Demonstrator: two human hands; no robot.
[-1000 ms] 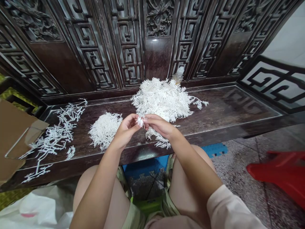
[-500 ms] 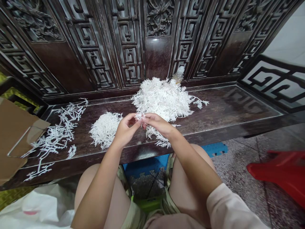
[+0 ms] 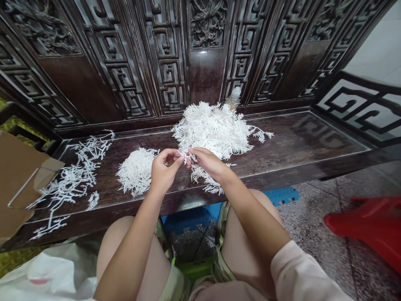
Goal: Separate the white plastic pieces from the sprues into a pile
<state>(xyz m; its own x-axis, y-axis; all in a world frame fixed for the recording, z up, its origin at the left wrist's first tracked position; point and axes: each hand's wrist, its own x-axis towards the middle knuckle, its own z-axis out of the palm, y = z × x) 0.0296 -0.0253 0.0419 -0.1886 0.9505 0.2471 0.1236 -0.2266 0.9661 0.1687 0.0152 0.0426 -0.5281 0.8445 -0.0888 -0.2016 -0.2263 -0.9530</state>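
Between my two hands is a small white branching plastic sprig (image 3: pixel 185 157), pinched by the fingers of both. My left hand (image 3: pixel 165 169) closes on its left side, thumb pressed against the fingers. On the other side my right hand (image 3: pixel 208 162) grips it the same way. Just behind the hands rises a large heap of white feathery sprigs (image 3: pixel 213 127). A smaller mound of white pieces (image 3: pixel 136 171) lies left of my left hand. Under my right hand, a few loose sprigs (image 3: pixel 213 184) reach the bench edge.
Bare white branched stems (image 3: pixel 73 179) lie at the left end of the dark wooden bench (image 3: pixel 291 146), beside a cardboard box (image 3: pixel 19 179). A clear bottle (image 3: pixel 233 99) stands behind the heap against the carved backrest (image 3: pixel 206 75). A red plastic stool (image 3: pixel 369 225) is at right.
The sprig has turned between my fingers and more of its white tips show. My left hand has shifted slightly; the piles look the same.
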